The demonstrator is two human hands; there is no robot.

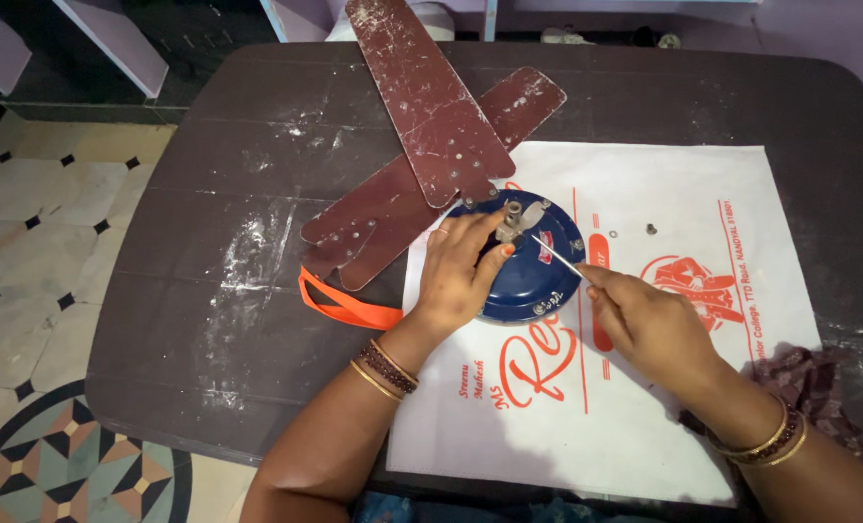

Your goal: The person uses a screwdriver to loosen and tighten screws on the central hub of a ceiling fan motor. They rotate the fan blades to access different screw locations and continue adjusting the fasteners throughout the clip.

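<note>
Right hand (649,324) hiding screwdriver (559,257) handle
</note>
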